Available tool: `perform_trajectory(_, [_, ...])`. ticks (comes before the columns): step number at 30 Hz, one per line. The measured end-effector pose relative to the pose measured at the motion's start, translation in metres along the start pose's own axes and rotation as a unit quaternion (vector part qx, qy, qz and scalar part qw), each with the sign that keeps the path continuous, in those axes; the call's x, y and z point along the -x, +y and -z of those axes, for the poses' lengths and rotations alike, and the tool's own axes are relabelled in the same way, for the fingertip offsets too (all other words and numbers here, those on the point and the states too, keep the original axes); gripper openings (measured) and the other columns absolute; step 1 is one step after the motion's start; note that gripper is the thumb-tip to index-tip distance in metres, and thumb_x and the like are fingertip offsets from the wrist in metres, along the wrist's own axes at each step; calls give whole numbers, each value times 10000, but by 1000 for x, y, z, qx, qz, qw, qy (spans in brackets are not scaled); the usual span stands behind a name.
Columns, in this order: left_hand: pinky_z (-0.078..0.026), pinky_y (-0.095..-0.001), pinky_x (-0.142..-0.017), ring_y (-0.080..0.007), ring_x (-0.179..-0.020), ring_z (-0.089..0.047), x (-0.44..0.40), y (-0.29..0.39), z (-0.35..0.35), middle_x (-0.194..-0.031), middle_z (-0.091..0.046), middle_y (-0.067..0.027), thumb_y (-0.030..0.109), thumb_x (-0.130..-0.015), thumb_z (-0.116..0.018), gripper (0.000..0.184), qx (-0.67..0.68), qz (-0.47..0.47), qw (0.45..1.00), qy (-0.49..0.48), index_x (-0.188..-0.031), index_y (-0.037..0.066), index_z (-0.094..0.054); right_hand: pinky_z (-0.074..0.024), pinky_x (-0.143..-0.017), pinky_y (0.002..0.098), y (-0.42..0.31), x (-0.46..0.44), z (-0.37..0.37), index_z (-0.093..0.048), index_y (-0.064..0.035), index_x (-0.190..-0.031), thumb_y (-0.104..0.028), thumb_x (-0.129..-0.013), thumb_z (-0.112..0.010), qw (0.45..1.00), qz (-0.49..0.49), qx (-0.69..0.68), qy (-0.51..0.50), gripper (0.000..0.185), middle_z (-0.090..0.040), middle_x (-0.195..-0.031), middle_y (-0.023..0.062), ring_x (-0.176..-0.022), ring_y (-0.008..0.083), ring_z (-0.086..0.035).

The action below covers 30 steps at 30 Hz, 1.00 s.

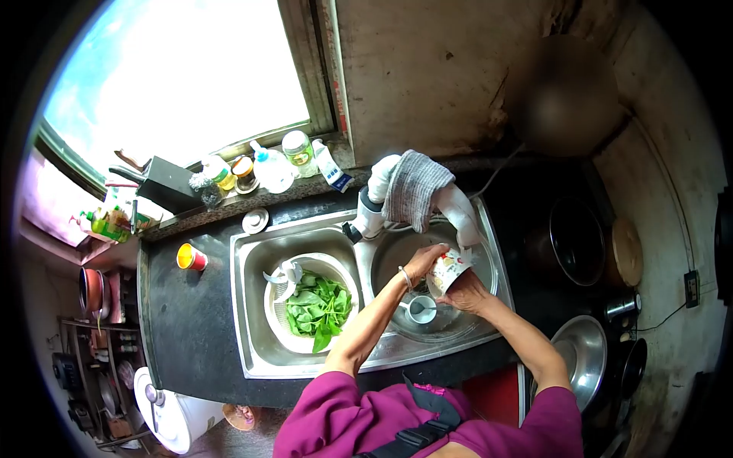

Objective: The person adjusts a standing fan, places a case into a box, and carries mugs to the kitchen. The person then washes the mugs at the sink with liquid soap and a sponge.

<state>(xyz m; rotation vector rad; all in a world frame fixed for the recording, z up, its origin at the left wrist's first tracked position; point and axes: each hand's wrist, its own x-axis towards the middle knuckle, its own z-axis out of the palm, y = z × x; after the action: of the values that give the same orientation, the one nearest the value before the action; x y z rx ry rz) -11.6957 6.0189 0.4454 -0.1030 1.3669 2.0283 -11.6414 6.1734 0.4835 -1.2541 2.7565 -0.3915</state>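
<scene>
As 1 white patterned bowl (450, 267) tilts over the R basin (475, 324), both arms reach fwd from purple sleeves (328, 412), the 2 hands nearly meeting. L hand (424, 262), w/ 1 bracelet (404, 276) at the wrist, comes in from the bowl's L; R hand (467, 293) angles in from the near R. L fingers are curled on the bowl's edge, gripping it; R fingers touch its near side, partly hidden, so can't tell how far they're closed. Below: 1 mug (421, 310) in the same basin. Just beyond: 1 faucet (458, 212) w/ 1 gray cloth (416, 191) draped over. L basin (254, 267) has 1 white colander (272, 317) w/ leafy greens (314, 301). Farther L: 1 red-orange cup (192, 257) on the dark counter (183, 324), & 1 knife block (172, 185) at the window.
</scene>
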Motion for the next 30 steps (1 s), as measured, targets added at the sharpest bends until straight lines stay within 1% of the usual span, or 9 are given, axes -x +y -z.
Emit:
perform_trajectory(3, [-504, -287, -693, -137, -777, -616, 5, 10, 4, -930, -638, -31, 380, -874, -487, 381, 122, 79, 989, -37, -1050, 53, -574, -420, -803, 443, -19, -5, -15, -570, 9, -1053, -215, -779, -587, 971, -96, -135, 171, 354, -585, -998, 220, -967, 361, -551])
perform_trajectory(7, [-501, -309, -722, -143, -805, -609, 0, -8, 8, -920, -640, -21, 375, -889, -447, 340, 173, 48, 983, -49, -1011, 95, -598, -462, -676, 365, -29, -14, -24, -603, 47, -909, -271, -848, -539, 886, -290, -319, 172, 330, -634, -814, 177, -733, 317, -615])
perform_trajectory(10, [-482, -395, -785, -194, -896, -593, 12, -17, 5, -1003, -611, -45, 402, -876, -457, 375, 199, 33, 978, -56, -1087, 105, -548, -462, -696, 323, -21, -27, -29, -618, 42, -933, -301, -836, -574, 624, -342, -627, 316, 359, -638, -840, 83, -769, 155, -600])
perform_trajectory(14, [-493, -489, -709, -248, -911, -574, 11, -24, 5, -1024, -589, -68, 466, -817, -494, 431, 214, -10, 976, -37, -1077, 125, -538, -428, -852, 309, -4, -31, -22, -525, 11, -1125, -254, -864, -546, 410, -278, -817, 295, 372, -582, -1069, 90, -979, 167, -554])
perform_trajectory(18, [-491, -477, -675, -247, -886, -573, 0, -22, 11, -973, -606, -59, 481, -799, -489, 431, 258, 35, 964, -51, -1047, 137, -567, -390, -922, 358, -26, -31, -8, -466, 9, -1188, -238, -852, -555, 601, -256, -719, 237, 427, -510, -1194, 117, -1079, 215, -502])
perform_trajectory(20, [-454, -520, -772, -272, -963, -554, -4, -20, 18, -1058, -585, -65, 440, -804, -487, 433, 227, 58, 970, -71, -1097, 128, -551, -335, -982, 393, -26, -22, -15, -419, 12, -1226, -220, -832, -572, 943, -100, -279, 152, 482, -436, -1271, 143, -1161, 268, -437])
perform_trajectory(22, [-483, -524, -706, -278, -958, -557, 14, -1, 12, -1028, -594, -67, 441, -803, -481, 426, 161, 59, 984, -45, -1078, 127, -563, -309, -1006, 415, -26, -14, 0, -395, 12, -1247, -141, -783, -579, 976, -89, -160, 119, 522, -406, -1284, 163, -1198, 315, -395])
perform_trajectory(25, [-509, -535, -597, -294, -900, -580, 1, -10, 20, -985, -603, -82, 463, -793, -480, 443, 210, 118, 967, -82, -1050, 115, -573, -470, -832, 397, 21, -11, 1, -521, 4, -1137, -130, -713, -582, 971, 151, 183, 15, 449, -516, -1137, 142, -1045, 305, -515])
perform_trajectory(30, [-512, -469, -575, -284, -806, -603, 13, 10, 4, -943, -609, -91, 471, -783, -468, 481, 161, 62, 985, -9, -1064, 91, -556, -442, -871, 406, 17, -14, -7, -524, -42, -1150, -121, -727, -550, 999, 13, 46, 19, 431, -498, -1180, 160, -1086, 306, -494])
